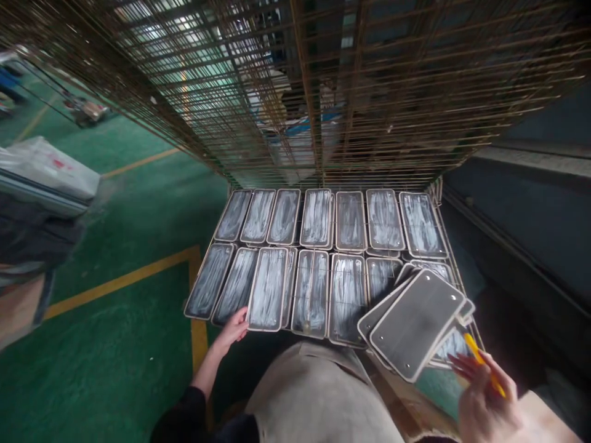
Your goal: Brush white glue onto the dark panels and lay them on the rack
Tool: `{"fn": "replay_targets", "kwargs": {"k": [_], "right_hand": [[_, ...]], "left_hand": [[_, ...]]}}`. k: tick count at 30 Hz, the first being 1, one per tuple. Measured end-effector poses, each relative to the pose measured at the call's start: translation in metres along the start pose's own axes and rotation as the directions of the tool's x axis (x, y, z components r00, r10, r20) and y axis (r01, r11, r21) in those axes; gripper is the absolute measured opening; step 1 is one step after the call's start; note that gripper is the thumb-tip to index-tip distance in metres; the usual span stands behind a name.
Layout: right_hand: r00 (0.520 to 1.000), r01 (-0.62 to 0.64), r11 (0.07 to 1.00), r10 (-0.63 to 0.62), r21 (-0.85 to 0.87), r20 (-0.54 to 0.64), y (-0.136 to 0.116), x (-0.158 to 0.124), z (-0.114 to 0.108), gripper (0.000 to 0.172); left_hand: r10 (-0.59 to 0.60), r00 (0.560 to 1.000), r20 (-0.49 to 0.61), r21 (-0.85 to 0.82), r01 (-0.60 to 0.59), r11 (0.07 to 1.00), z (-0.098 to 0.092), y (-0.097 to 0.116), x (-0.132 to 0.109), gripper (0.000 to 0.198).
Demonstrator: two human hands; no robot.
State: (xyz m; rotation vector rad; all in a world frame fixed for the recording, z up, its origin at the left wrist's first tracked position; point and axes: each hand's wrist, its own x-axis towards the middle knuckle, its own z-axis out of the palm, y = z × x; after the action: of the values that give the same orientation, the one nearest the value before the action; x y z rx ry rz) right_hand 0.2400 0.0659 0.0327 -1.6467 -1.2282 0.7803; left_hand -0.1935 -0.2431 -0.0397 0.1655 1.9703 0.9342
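My left hand (234,327) closes its fingers and thumb on the lower left corner of a white-smeared rectangular panel (266,289) with a pale rim. That panel lies partly over its neighbours in the front row. In my right hand (489,400) is a brush with a yellow handle (475,351), its pale head pointing up toward the rack. Just left of the brush sits a loose stack of plain grey panels (418,323), turned at an angle, with shiny dots near the corners. Other panels (348,295) with streaky white coating lie in two rows.
The panels rest on a wire rack shelf (436,191), with many rusty wire shelves (318,92) raised behind it. Green floor (138,332) with yellow lines spreads to the left. A white wrapped bundle (55,166) stands there. Cardboard (554,412) shows at lower right.
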Motion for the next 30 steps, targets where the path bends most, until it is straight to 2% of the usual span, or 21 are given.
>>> {"fn": "replay_targets", "kwargs": {"k": [5,10,12,15,20,25,30], "right_hand": [[0.996,0.087,0.993,-0.088,0.076,0.015,0.006,-0.003,-0.006,0.037],[0.997,0.076,0.995,-0.076,0.060,0.000,0.010,-0.005,-0.008,0.037],[0.998,0.065,0.996,-0.066,0.063,0.008,0.010,-0.004,-0.007,0.040],[0.998,0.043,0.996,-0.046,0.073,0.036,0.008,-0.002,-0.005,0.046],[0.998,0.038,0.995,-0.043,0.092,0.054,0.001,0.001,-0.002,0.050],[0.997,0.054,0.996,-0.059,0.076,0.054,0.000,-0.001,0.002,0.047],[0.997,0.059,0.995,-0.063,0.085,0.038,-0.004,-0.003,0.005,0.045]], "left_hand": [[0.056,0.997,0.052,0.053,-0.058,0.997,-0.007,-0.005,0.003,0.032],[0.095,0.995,-0.001,0.066,-0.095,0.993,-0.002,-0.007,0.003,0.020],[0.071,0.998,-0.004,0.120,-0.070,0.990,0.000,-0.008,0.006,0.016],[-0.031,0.999,0.018,0.196,0.027,0.980,0.002,-0.009,0.012,0.013],[-0.099,0.994,0.039,0.144,0.093,0.985,0.000,-0.003,0.017,0.014],[-0.129,0.972,-0.198,0.075,0.147,0.986,0.004,0.023,0.023,0.024],[-0.015,0.933,-0.361,0.021,0.024,0.999,0.018,0.039,0.037,0.025]]}}
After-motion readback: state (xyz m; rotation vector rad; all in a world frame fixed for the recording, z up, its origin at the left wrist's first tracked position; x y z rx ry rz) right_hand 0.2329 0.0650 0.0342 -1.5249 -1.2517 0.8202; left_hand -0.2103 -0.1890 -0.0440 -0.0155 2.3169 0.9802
